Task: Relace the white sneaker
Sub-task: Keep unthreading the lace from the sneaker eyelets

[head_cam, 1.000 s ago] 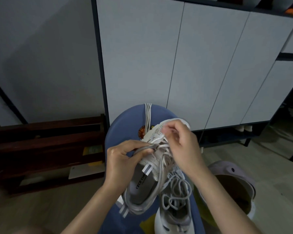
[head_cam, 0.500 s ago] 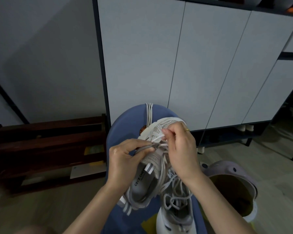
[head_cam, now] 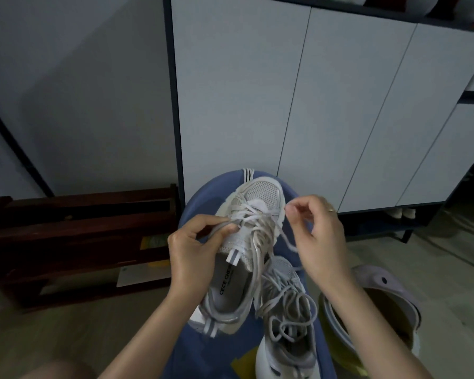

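Observation:
A white sneaker [head_cam: 253,214] with a mesh toe is held up over a blue seat [head_cam: 203,203], toe pointing away from me. My left hand [head_cam: 195,253] grips its left side near the tongue, thumb on the collar edge. My right hand [head_cam: 318,236] is off to the sneaker's right and pinches the end of the white lace [head_cam: 283,236], which runs back to the eyelets. Loose lace crossings lie over the tongue.
A second sneaker [head_cam: 288,318] with grey laces lies on the blue seat below the first. A yellow bin with a lilac lid [head_cam: 389,291] stands at lower right. A dark wooden rack [head_cam: 74,242] is at left, white cabinet doors [head_cam: 312,105] ahead.
My right hand has come off the top of the sneaker and moved out to the right, drawing the lace end with it. The toe of the sneaker is now uncovered.

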